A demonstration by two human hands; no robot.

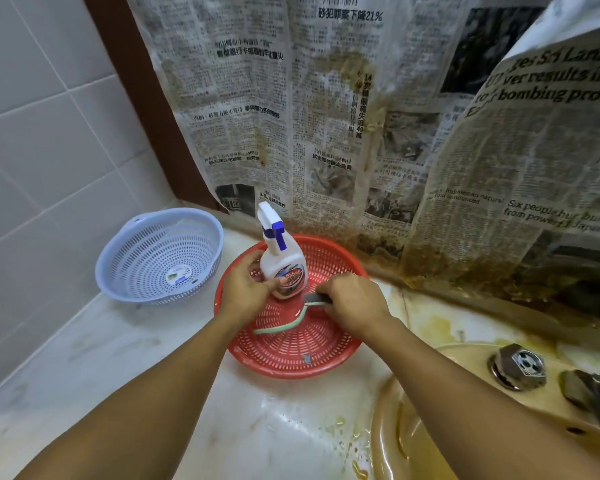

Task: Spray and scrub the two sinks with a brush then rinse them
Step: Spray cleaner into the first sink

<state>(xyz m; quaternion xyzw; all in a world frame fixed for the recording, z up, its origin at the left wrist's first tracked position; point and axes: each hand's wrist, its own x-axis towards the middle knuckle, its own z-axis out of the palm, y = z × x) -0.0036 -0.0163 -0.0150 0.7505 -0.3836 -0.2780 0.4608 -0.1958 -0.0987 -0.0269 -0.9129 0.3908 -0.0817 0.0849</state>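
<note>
My left hand (246, 289) curls round the lower body of the white spray bottle (283, 268), which stands upright in the red basket (291, 362) at the centre of the frame, its blue trigger facing the wall. My right hand (354, 303) closes over the head end of the brush (281, 327), just right of the bottle; the pale green handle trails down and left across the basket floor. The basket sits on the pale counter (153, 358), with a blue colander (160, 254) just beside it to the upper left, against the grey tiles (32, 133). Stained newspaper (326, 116) covers the wall behind. At the lower right lies the beige sink (406, 438), streaked yellow-brown, partly hidden by my right forearm, with a chrome tap handle (516, 367) on its rim.
</note>
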